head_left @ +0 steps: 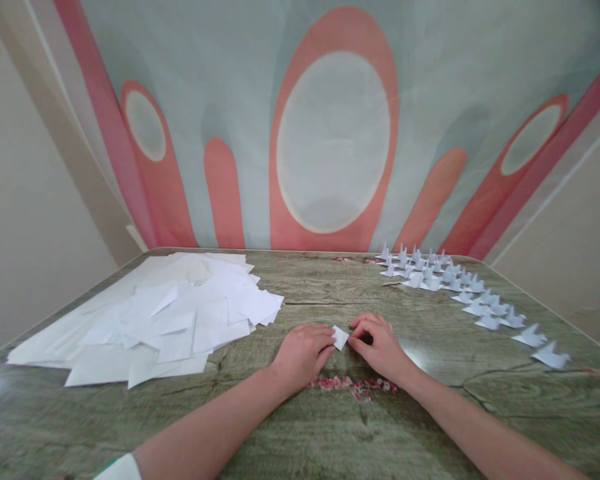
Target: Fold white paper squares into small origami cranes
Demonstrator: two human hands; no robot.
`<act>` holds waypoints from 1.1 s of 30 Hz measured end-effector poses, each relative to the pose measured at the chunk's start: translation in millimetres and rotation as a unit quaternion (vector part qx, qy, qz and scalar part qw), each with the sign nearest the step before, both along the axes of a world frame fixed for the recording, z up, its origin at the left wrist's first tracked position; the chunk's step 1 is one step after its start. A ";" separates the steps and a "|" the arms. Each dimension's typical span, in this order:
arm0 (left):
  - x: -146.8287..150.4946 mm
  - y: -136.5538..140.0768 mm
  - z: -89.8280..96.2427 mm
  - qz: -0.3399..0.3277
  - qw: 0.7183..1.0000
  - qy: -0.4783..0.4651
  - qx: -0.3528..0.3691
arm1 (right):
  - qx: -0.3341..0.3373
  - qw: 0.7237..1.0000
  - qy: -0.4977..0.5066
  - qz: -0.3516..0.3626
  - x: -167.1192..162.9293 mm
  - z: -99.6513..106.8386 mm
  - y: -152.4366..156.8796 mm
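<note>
Between my two hands, just above or on the tabletop, is a small folded square of white paper (pixel 341 338), turned so that a corner points toward me. My left hand (pixel 304 353) has its fingers closed on the paper's left side. From the other side, the thumb and forefinger of my right hand (pixel 379 343) pinch the right corner. My fingertips cover the paper's two side edges.
A spread pile of loose white paper sheets (pixel 180 327) covers the table's left side. Several white folded paper cranes (pixel 487 310) stand in rows along the right. The wood-grain table (pixel 310 280) meets a patterned backdrop (pixel 253 200) at its far edge.
</note>
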State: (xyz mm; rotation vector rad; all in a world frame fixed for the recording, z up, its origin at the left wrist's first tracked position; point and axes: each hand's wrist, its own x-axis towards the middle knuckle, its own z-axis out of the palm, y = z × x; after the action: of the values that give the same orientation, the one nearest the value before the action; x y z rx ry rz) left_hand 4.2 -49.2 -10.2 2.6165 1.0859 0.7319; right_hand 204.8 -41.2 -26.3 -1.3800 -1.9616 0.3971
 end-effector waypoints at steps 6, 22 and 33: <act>-0.7 0.8 -0.7 -0.004 1.000 0.004 0.002 | -0.001 1.000 0.002 0.000 0.3 0.4 0.2; -1.2 0.5 -1.4 -0.005 1.000 0.018 0.000 | -0.025 0.999 -0.013 -0.019 -2.0 0.5 -0.6; -0.6 0.7 0.8 -0.004 0.999 0.033 -0.001 | -0.048 0.997 -0.032 -0.044 -6.0 3.1 -1.2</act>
State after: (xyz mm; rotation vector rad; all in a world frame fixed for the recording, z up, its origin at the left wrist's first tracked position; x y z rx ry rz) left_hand 3.6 -48.5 -9.3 2.6589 1.0929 0.6449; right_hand 198.8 -42.4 -23.1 -1.5528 -1.9459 0.4161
